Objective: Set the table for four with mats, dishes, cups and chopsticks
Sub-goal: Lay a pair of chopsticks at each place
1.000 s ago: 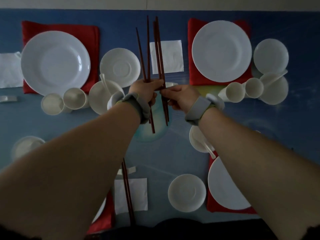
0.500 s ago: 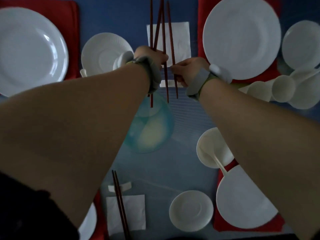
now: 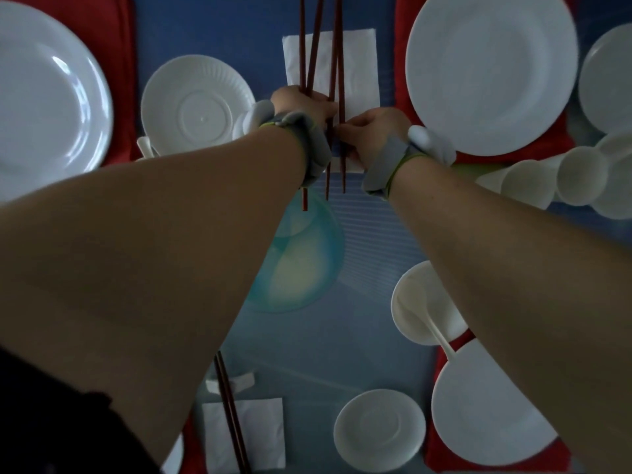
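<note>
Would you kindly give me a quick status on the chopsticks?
Left hand grips chopsticks; right hand pinches two of them. Held above far napkin. Nothing in the way.

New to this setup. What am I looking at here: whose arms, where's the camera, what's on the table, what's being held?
There is no machine here: a person wearing a camera on the head looks forward and down at their own bare arms, with grey bands at the wrists. The left hand grips a bundle of dark red chopsticks; the right hand pinches one or two of them, seemingly separating a pair. They are held above a white napkin on the blue table. Around them lie white plates on red mats, saucers, paper cups and a bowl with a spoon. Nearer the person, one pair of chopsticks already lies across a napkin.
</note>
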The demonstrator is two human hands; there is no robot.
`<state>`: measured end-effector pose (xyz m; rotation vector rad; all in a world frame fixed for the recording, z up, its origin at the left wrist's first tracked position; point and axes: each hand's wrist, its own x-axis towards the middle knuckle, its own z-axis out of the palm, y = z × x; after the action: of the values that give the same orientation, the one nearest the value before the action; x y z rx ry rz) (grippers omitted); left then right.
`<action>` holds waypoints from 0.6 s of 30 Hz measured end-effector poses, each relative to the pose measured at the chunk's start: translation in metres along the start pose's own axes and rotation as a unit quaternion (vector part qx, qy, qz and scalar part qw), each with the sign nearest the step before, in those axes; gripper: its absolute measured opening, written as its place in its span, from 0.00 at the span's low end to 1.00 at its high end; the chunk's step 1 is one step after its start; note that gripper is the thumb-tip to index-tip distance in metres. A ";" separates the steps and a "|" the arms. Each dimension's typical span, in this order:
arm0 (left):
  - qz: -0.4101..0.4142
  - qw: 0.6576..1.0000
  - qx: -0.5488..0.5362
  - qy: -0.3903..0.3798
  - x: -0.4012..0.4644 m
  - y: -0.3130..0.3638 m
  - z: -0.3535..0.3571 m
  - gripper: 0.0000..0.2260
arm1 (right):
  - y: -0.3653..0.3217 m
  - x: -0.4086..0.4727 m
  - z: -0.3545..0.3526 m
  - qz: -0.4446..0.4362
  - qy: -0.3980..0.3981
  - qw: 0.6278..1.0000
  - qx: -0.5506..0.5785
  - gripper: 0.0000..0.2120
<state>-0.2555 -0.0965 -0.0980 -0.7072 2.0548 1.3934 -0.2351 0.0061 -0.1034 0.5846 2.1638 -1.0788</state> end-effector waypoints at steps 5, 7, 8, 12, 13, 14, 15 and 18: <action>-0.007 1.000 -0.011 0.005 -0.002 -0.002 0.001 0.13 | 0.000 -0.003 -0.001 0.002 0.002 1.000 -0.003 0.14; -0.011 1.000 -0.002 0.006 -0.002 -0.002 0.000 0.13 | 0.000 -0.006 -0.002 -0.001 0.004 1.000 -0.008 0.14; -0.014 1.000 0.006 0.008 -0.003 -0.002 -0.001 0.13 | -0.001 -0.008 -0.002 0.001 0.007 1.000 -0.010 0.14; -0.023 0.999 0.019 0.010 -0.007 -0.002 -0.006 0.13 | -0.002 -0.017 -0.006 0.012 0.010 1.000 -0.007 0.15; -0.021 1.000 0.020 0.008 -0.011 -0.002 -0.007 0.13 | -0.002 -0.020 -0.007 0.012 0.011 1.000 -0.009 0.16; -0.019 1.000 0.022 0.008 -0.012 -0.002 -0.007 0.12 | 0.000 -0.020 -0.008 0.011 0.014 1.000 -0.012 0.16; -0.017 1.000 0.024 0.008 -0.016 -0.002 -0.008 0.11 | 0.000 -0.023 -0.010 0.009 0.018 1.000 -0.018 0.15; -0.022 0.999 0.024 0.010 -0.033 -0.001 -0.015 0.12 | -0.002 -0.036 -0.014 0.015 0.023 0.999 -0.021 0.12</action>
<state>-0.2337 -0.1071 -0.0710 -0.7450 2.0688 1.3118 -0.2161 0.0127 -0.0707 0.6275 2.2043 -1.0104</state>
